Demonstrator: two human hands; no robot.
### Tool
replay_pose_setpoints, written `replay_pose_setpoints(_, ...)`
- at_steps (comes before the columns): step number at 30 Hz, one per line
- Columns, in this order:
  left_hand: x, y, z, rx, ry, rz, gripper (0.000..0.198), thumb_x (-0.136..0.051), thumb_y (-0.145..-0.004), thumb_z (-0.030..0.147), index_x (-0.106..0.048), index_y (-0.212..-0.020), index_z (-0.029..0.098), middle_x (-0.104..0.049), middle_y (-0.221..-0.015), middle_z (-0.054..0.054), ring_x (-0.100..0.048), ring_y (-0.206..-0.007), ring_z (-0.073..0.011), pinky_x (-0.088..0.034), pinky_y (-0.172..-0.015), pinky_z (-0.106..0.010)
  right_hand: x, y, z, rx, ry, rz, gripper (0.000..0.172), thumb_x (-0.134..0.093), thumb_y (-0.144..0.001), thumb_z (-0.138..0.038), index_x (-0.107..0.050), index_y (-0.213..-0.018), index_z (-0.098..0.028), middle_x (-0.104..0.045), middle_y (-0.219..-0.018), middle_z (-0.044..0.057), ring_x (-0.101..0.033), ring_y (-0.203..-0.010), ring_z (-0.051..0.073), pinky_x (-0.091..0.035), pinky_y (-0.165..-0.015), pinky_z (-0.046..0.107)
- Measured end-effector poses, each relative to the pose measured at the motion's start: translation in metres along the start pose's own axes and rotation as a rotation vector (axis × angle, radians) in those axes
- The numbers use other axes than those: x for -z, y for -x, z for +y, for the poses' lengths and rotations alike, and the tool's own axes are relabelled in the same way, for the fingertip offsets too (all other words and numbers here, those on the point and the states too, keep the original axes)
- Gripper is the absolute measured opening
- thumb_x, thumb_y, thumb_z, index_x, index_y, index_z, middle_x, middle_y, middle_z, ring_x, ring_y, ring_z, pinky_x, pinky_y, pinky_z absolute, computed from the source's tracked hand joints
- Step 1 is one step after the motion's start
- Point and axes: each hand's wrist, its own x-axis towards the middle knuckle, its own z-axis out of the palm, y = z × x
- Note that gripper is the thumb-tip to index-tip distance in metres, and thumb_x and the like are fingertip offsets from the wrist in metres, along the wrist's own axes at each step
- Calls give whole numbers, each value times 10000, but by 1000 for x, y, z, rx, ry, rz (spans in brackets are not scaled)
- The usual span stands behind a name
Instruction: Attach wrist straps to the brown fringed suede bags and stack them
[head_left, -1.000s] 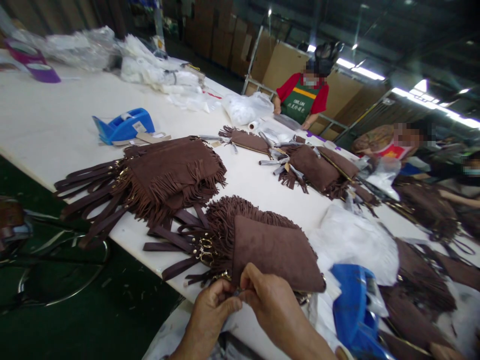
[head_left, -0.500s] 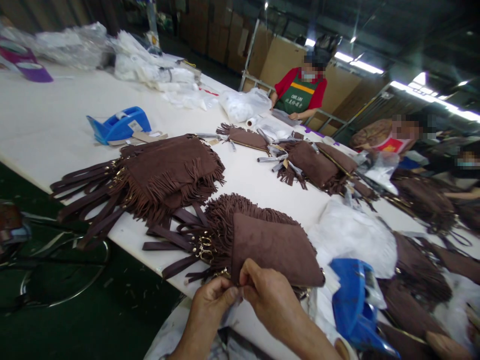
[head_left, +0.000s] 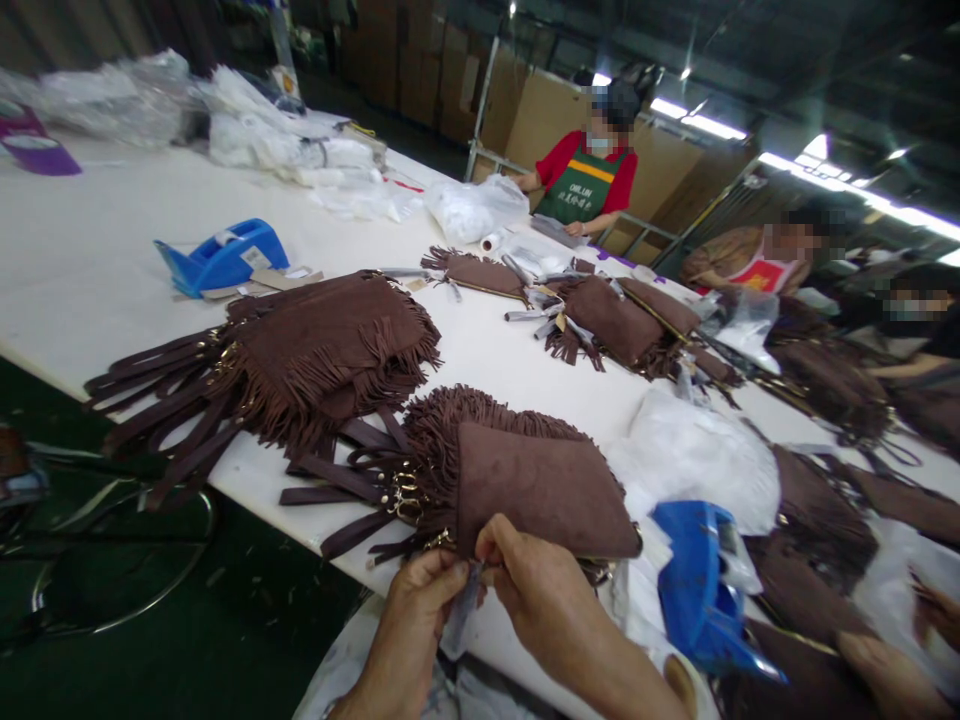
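Observation:
At the near table edge, my left hand [head_left: 420, 605] pinches a translucent plastic strip [head_left: 463, 608] between thumb and forefinger. My right hand [head_left: 544, 590] is closed beside it, its fingertips pinched at the strip's upper end. Both hands are at the lower left corner of a brown suede-like pouch [head_left: 544, 490], which lies on a pile of fringed brown bags [head_left: 480, 410]. Gold clasps [head_left: 406, 492] and dark straps stick out on the pile's left. What lies inside the strip is hidden by my fingers.
Another stack of fringed bags [head_left: 330, 345] lies left. One blue tape dispenser [head_left: 694, 580] stands near my right arm, another [head_left: 225, 258] at back left. White plastic bags [head_left: 697, 460] lie right. Co-workers [head_left: 585, 185] are across the table and at right; a stool [head_left: 120, 560] is left.
The view has shifted slightly, so things sit a little further left. More of the plastic strip shows hanging below my fingers; both hands stay pinched at the pouch corner.

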Motion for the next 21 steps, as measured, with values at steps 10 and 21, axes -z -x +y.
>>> replay_pose_setpoints(10, 0, -2, 5, 93, 61, -53, 150, -760, -685, 232, -667, -730, 123, -647, -647, -42, -580, -596, -138, -437, -609, -230, -21, 8, 0, 26, 212, 205, 213, -450, -814, -17, -504, -897, -206, -607, -758, 3, -545, -684, 161, -302, -621, 252)
replay_pose_setpoints(21, 12, -5, 3, 168, 57, -94, 118, -741, -736, 211, -674, -780, 124, -666, -725, -59, -614, -665, -153, -481, -658, -257, -48, 10, 7, -90, 40, 378, 189, -425, -825, -33, -486, -871, -206, -597, -754, 10, -569, -699, 161, -351, -628, 233)
